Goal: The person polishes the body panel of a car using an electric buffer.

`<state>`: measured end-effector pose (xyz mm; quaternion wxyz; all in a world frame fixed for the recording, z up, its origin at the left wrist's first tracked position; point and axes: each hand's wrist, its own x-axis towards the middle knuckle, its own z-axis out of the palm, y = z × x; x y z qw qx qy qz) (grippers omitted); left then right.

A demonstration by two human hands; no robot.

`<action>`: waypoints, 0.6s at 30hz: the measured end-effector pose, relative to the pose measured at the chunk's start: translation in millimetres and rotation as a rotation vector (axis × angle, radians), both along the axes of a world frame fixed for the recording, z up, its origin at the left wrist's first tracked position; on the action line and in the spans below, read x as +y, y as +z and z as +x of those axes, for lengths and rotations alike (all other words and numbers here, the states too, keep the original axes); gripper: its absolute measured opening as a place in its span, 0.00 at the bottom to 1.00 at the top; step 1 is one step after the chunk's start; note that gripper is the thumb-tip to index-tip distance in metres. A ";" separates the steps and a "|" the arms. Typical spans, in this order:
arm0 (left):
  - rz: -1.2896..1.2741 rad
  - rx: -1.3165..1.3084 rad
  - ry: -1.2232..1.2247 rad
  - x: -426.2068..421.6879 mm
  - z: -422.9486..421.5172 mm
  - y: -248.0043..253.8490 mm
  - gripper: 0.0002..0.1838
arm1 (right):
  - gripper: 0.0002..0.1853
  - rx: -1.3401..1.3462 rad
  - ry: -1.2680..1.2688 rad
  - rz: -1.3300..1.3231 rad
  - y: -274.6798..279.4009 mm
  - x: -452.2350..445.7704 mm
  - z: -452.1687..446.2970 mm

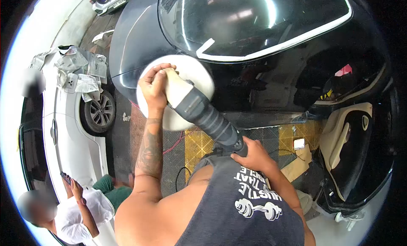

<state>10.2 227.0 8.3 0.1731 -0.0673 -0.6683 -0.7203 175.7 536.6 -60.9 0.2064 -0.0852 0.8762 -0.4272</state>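
polisher (207, 116): slanted at the near edge of the car (271, 89), front end by the corner of the glass (237, 29) edged with white tape (222, 58).
pad (202, 76): white, round, at the panel edge below that corner; contact with the paint cannot be told.
left hand (153, 89): curled round the cream head (178, 89).
right hand (257, 156): wrapped round the rear end of the dark body, well apart from the left hand.
weight: likely heavy toward the head; support both ends.
stiffness: body probably rigid, pad soft.
slip: smooth head may slide; ribbed body should grip better.
fragility: glossy paint probably marks easily; keep fingers off the pad rim.
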 end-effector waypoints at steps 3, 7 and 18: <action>-0.135 0.040 -0.014 38.9 13.4 -7.9 0.16 | 0.32 -0.079 -0.101 -0.016 -4.2 29.1 14.4; -0.094 0.030 -0.136 116.0 41.2 -29.4 0.14 | 0.28 -0.001 -0.250 0.090 -61.4 94.2 64.4; -0.187 0.076 0.014 36.9 33.9 -17.6 0.15 | 0.26 -0.140 -0.123 0.080 -30.3 24.8 19.1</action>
